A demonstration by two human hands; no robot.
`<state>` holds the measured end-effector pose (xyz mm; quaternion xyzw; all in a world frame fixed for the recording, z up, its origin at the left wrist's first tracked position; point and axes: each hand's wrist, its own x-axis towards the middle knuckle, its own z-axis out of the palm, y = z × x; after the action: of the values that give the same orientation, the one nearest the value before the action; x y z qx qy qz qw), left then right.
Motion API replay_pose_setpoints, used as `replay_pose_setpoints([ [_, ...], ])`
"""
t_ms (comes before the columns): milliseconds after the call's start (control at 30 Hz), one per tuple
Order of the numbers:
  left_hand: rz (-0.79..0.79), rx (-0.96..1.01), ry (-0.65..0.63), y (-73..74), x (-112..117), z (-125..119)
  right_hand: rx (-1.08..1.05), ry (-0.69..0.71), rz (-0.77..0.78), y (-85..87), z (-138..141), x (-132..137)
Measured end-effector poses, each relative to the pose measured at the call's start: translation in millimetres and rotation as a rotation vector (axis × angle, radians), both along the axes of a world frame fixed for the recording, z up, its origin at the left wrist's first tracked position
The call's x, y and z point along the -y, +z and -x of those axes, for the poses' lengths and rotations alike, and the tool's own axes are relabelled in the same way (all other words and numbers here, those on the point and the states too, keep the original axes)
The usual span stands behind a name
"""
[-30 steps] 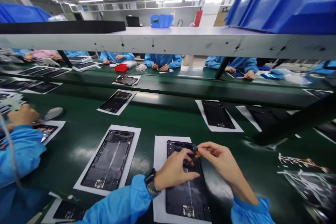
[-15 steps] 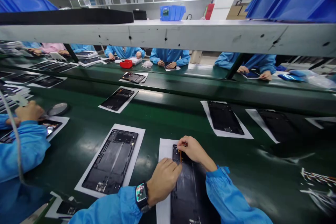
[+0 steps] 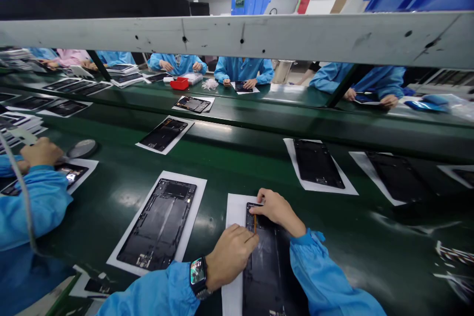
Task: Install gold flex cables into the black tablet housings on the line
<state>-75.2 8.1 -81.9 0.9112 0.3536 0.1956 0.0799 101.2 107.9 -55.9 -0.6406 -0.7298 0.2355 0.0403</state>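
Note:
A black tablet housing (image 3: 261, 266) lies on a white sheet (image 3: 232, 286) right in front of me. A thin orange flex cable (image 3: 255, 223) runs lengthwise over its far end. My left hand (image 3: 232, 256), a smartwatch (image 3: 198, 272) on its wrist, is closed with thumb and forefinger at the cable's near end. At the far end, the thumb of my right hand (image 3: 277, 211) rests on the cable, its forefinger curled above the housing's edge. The cable's two tips are hidden under my fingers. Another open tablet housing (image 3: 159, 222) lies on paper to the left.
More housings on sheets lie across the green bench, including one at right (image 3: 318, 165). A co-worker's blue sleeve (image 3: 35, 202) reaches in at left near a round metal disc (image 3: 82, 148). Loose wires (image 3: 454, 254) lie at right. A shelf beam (image 3: 222, 34) crosses above.
My right thumb has come down over the cable's far end, and its forefinger has lifted slightly away from it. My left hand has barely moved. The camera view has tilted a little.

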Motion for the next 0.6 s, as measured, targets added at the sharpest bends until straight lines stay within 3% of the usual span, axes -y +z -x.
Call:
replay_pose_setpoints([
  [233,0.034,0.009,0.004,1.6,-0.5,1.2,0.101,0.158,-0.135,1.6,6.1,21.0],
  [467,0.017,0.065,0.029,3.9,0.0,1.1,0.072,0.183,-0.298,-16.9,-2.4,21.5],
  [600,-0.031,0.063,0.055,7.1,1.2,0.9,0.048,0.205,-0.258,-16.4,-7.0,17.7],
])
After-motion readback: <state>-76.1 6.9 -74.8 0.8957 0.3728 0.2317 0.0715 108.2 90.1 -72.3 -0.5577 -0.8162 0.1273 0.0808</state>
